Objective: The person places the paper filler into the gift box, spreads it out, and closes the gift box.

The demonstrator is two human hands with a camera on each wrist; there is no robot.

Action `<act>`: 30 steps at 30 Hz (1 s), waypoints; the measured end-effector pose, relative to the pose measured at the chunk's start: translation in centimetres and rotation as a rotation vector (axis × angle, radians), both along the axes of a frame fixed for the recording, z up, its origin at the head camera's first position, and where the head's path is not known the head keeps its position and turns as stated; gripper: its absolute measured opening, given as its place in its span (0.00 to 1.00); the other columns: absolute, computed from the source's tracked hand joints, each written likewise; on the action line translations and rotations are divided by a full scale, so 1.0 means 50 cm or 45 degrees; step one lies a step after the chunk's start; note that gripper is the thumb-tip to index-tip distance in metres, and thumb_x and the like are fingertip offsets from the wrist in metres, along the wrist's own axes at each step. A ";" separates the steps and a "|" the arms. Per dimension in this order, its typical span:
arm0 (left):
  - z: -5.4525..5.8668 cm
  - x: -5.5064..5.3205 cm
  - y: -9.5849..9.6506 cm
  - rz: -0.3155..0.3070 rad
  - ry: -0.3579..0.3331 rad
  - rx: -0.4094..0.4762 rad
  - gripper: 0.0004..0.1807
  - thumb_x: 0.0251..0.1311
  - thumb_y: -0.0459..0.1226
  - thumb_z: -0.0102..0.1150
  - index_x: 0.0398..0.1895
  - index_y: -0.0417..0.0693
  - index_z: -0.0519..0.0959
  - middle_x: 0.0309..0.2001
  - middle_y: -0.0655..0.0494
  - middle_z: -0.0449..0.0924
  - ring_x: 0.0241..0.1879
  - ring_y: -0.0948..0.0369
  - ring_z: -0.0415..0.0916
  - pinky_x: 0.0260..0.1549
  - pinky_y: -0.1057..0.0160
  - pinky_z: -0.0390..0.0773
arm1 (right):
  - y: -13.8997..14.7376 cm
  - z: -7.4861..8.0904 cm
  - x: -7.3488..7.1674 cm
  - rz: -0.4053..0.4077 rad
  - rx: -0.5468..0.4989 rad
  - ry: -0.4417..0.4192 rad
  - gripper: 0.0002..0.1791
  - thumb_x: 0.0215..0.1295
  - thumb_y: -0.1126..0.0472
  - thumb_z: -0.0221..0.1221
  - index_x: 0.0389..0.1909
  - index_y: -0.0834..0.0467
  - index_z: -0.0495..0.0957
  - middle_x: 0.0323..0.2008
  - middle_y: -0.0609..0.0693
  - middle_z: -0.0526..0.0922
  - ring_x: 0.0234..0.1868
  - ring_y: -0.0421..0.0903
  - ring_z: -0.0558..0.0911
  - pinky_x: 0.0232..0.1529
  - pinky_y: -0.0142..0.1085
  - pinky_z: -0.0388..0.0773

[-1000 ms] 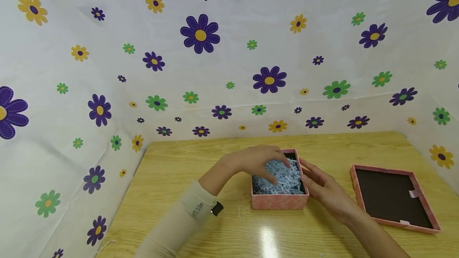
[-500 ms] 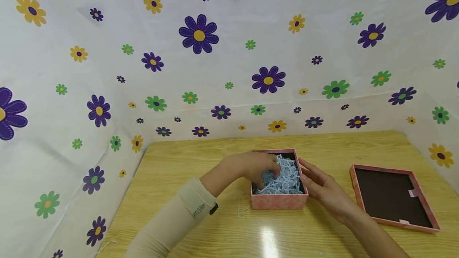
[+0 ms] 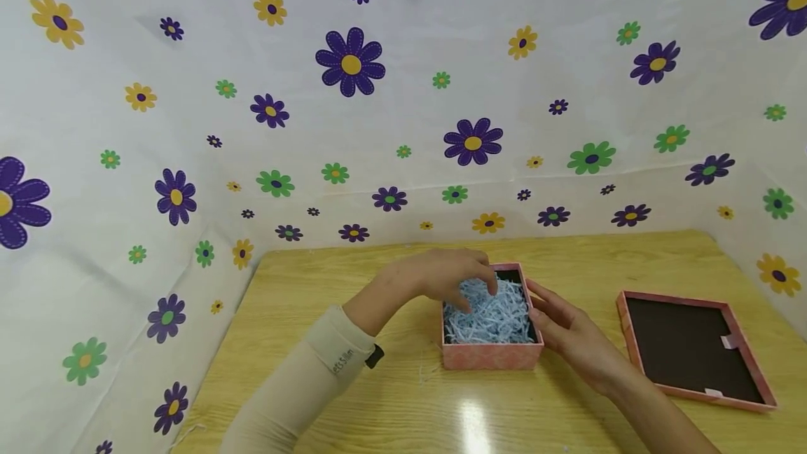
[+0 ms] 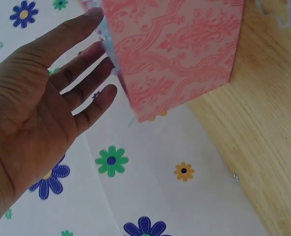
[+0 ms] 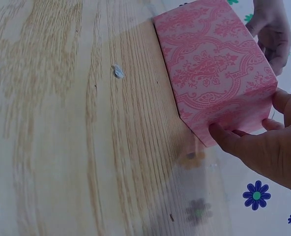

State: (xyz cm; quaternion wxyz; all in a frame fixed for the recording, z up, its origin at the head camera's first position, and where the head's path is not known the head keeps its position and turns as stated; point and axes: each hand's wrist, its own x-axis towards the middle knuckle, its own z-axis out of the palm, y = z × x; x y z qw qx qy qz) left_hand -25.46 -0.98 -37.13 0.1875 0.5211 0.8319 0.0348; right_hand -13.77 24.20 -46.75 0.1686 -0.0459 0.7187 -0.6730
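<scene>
A pink patterned box [image 3: 492, 356] stands on the table, filled with light blue shredded paper [image 3: 494, 317]. My left hand [image 3: 449, 276] hovers over the box's left part, its loosely bent fingers just above the paper or touching its top; I cannot tell which. In the left wrist view, no clump shows in the left hand [image 4: 42, 93], whose fingers are spread apart beside the rim. Against the right wall of the box rest the fingers of my right hand [image 3: 580, 338]. The right wrist view shows that hand [image 5: 278, 152] with extended fingers touching the pink box [image 5: 209, 59].
To the right lies a pink lid [image 3: 687, 342], its black inside facing up. A few paper shreds [image 3: 429, 372] are on the wooden table [image 3: 328, 300] left of the box. White flowered cloth [image 3: 403, 104] hangs behind and at both sides.
My left hand went down into the paper at the box's left side, then rose again. The paper now lies more evenly across the box. My right hand has stayed at the box's side.
</scene>
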 end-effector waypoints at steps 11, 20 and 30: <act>-0.080 0.030 0.074 -0.159 0.076 -0.156 0.37 0.66 0.52 0.72 0.77 0.66 0.72 0.77 0.60 0.66 0.74 0.65 0.66 0.70 0.67 0.69 | 0.005 -0.010 0.004 0.027 -0.046 0.010 0.39 0.86 0.52 0.50 0.87 0.50 0.42 0.82 0.71 0.46 0.80 0.72 0.56 0.71 0.55 0.70; -0.057 0.006 0.034 -0.166 -0.034 0.012 0.26 0.69 0.44 0.71 0.69 0.62 0.80 0.75 0.57 0.69 0.74 0.63 0.65 0.70 0.69 0.67 | 0.004 -0.008 0.004 0.023 -0.043 0.020 0.39 0.86 0.52 0.49 0.87 0.49 0.43 0.83 0.70 0.46 0.80 0.72 0.56 0.72 0.57 0.68; -0.025 -0.004 -0.029 -0.140 -0.173 -0.012 0.17 0.67 0.37 0.72 0.57 0.61 0.88 0.70 0.59 0.75 0.71 0.62 0.68 0.69 0.65 0.70 | 0.000 -0.002 0.001 0.002 -0.006 0.014 0.39 0.85 0.50 0.51 0.87 0.50 0.43 0.82 0.70 0.47 0.80 0.71 0.55 0.72 0.59 0.67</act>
